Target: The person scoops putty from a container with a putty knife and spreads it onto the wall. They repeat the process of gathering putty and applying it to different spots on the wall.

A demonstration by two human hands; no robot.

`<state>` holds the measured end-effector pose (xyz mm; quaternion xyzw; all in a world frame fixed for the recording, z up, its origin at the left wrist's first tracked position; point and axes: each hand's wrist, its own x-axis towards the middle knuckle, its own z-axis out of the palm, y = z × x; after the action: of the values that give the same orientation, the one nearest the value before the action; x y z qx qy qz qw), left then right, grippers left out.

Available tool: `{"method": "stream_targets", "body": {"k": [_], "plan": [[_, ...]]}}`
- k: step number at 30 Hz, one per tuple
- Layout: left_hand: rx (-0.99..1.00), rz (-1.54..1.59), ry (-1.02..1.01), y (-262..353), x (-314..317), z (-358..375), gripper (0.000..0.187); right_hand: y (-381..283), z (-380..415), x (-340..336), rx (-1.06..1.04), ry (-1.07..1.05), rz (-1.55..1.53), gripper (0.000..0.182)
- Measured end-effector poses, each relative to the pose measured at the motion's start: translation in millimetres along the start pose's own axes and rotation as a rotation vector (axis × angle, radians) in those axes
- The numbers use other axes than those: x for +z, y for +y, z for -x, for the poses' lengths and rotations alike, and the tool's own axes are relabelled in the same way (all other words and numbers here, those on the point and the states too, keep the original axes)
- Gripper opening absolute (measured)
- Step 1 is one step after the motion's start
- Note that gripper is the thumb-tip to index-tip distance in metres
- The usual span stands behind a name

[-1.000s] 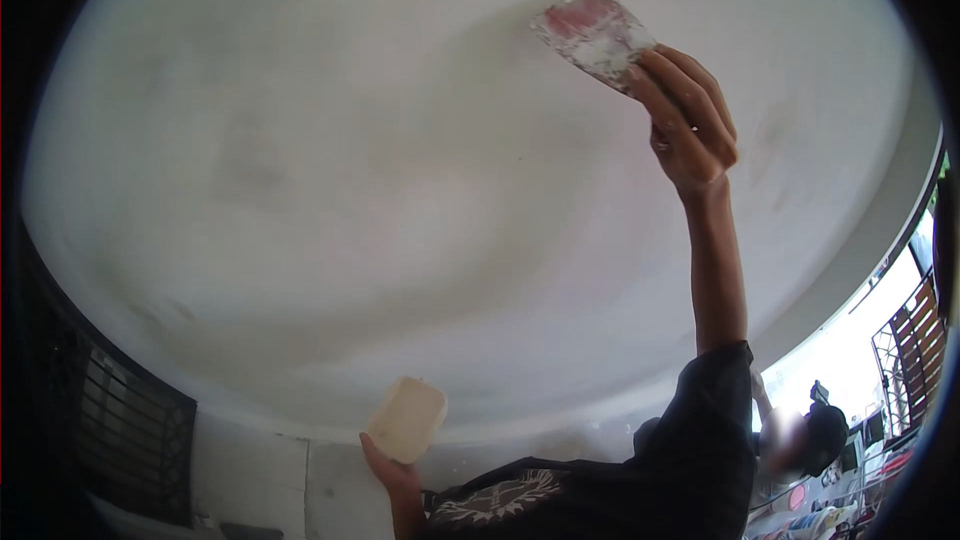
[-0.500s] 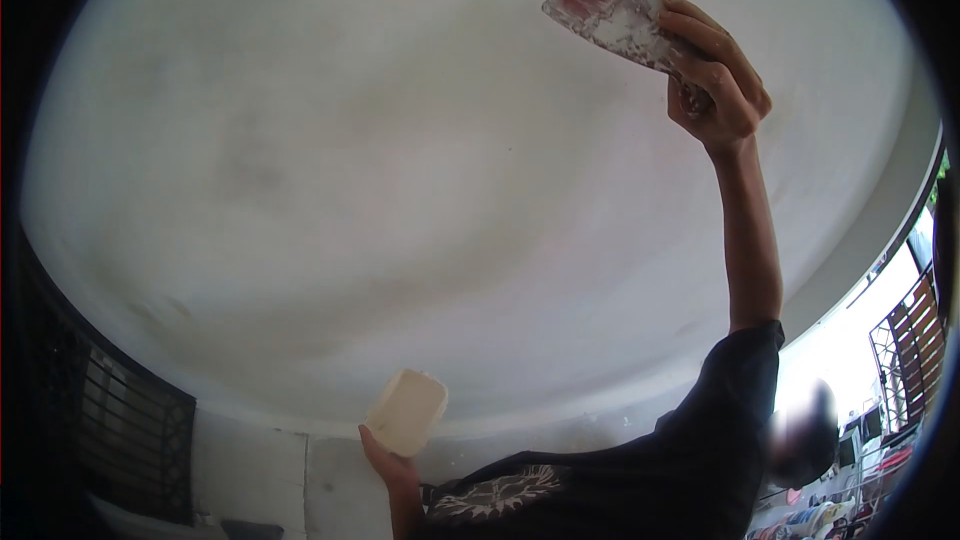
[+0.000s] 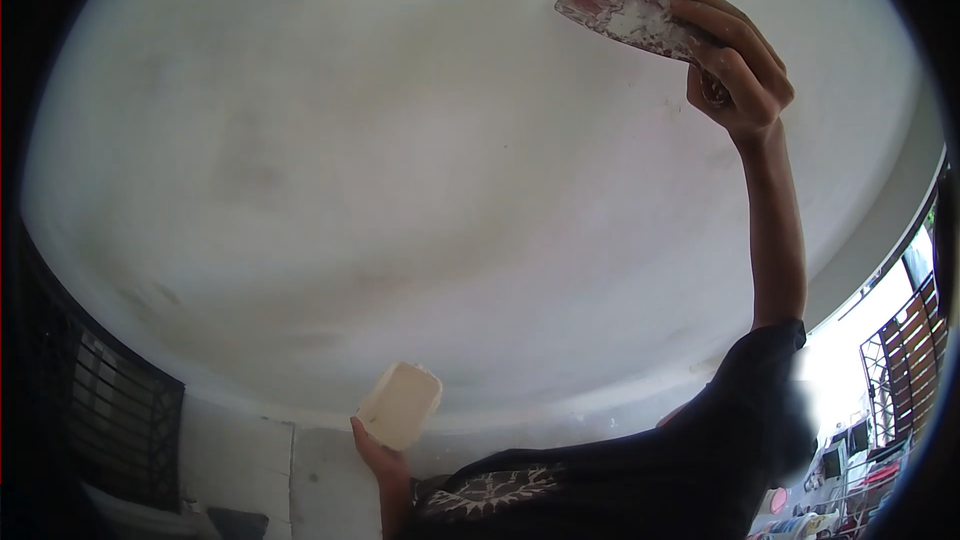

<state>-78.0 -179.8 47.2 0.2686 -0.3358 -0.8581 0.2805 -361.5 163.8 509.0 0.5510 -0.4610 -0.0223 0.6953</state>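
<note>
My right hand point(image 3: 745, 65) is raised high at the right, its fingers wrapped round a putty scraper point(image 3: 625, 5). The scraper's wide flat blade is smeared with white and has a reddish patch. It lies against or close to the pale plastered surface point(image 3: 400, 190); contact cannot be made out. Low in the view, my left hand point(image 3: 380, 455) grips a cream, rounded rectangular piece point(image 3: 400, 405), which looks like a tub or board. Most of the left fingers are hidden behind it.
The pale surface curves across most of the view, with greyish smudges. A dark barred grille point(image 3: 125, 420) stands at lower left. At the right are a slatted gate point(image 3: 915, 340) and a cluttered rack point(image 3: 850, 470). A black shirt point(image 3: 620, 480) fills the bottom, beside a blurred patch.
The right hand and scraper have shifted right and slightly up in the view. The left hand and cream piece sit a little farther left and higher. Both grips look unchanged.
</note>
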Motion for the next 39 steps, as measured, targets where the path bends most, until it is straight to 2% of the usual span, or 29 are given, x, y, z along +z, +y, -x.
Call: {"method": "stream_targets", "body": {"k": [7, 14, 17, 23, 25, 31, 33, 34, 36, 37, 38, 39], "plan": [[0.023, -0.04, 0.002, 2.4, -17.1, -10.7, 0.062, -12.1, -15.4, 15.3, -0.042, -0.008, 0.01, 0.033], [0.011, -0.046, -0.018, 13.5, -41.0, -14.9, 0.065, -39.7, -32.8, 14.0, 0.032, -0.092, 0.007, 0.029], [-0.004, 0.052, -0.024, 8.8, -42.2, -5.7, 0.056, -53.3, -27.7, 4.6, 0.047, -0.115, 0.04, 0.028], [0.006, 0.079, -0.001, 23.6, -68.6, -14.5, 0.058, -71.3, -39.9, 7.0, 0.082, -0.18, 0.034, 0.029], [0.052, -0.012, -0.007, 20.2, -75.4, -17.8, 0.063, -71.9, -39.6, 3.8, 0.093, -0.188, 0.018, 0.029], [0.013, -0.013, -0.035, 40.7, -85.4, -20.7, 0.063, -100.1, -75.2, -2.1, 0.141, -0.039, -0.033, 0.027], [0.012, 0.025, -0.028, 45.5, -75.1, -11.5, 0.06, -104.6, -79.4, -11.4, 0.398, 0.033, -0.103, 0.021], [0.01, 0.067, -0.018, 47.4, -69.3, -6.2, 0.057, -103.0, -80.4, -15.5, 0.398, 0.033, -0.103, 0.021], [0.011, 0.067, -0.031, 40.3, -64.5, 4.4, 0.057, -98.9, -73.2, -30.8, 0.782, 0.219, -0.458, 0.02], [0.011, 0.065, -0.045, 38.9, -65.7, 7.5, 0.058, -104.2, -76.1, -41.1, 0.92, 0.183, -0.449, 0.022], [0.011, 0.064, -0.044, 35.1, -67.7, 11.1, 0.058, -103.2, -74.0, -49.1, 0.921, 0.183, -0.45, 0.022], [0.003, 0.071, -0.036, 36.2, -70.6, 13.0, 0.058, -101.1, -74.9, -55.2, 1.022, 0.165, -0.622, 0.023]]}}
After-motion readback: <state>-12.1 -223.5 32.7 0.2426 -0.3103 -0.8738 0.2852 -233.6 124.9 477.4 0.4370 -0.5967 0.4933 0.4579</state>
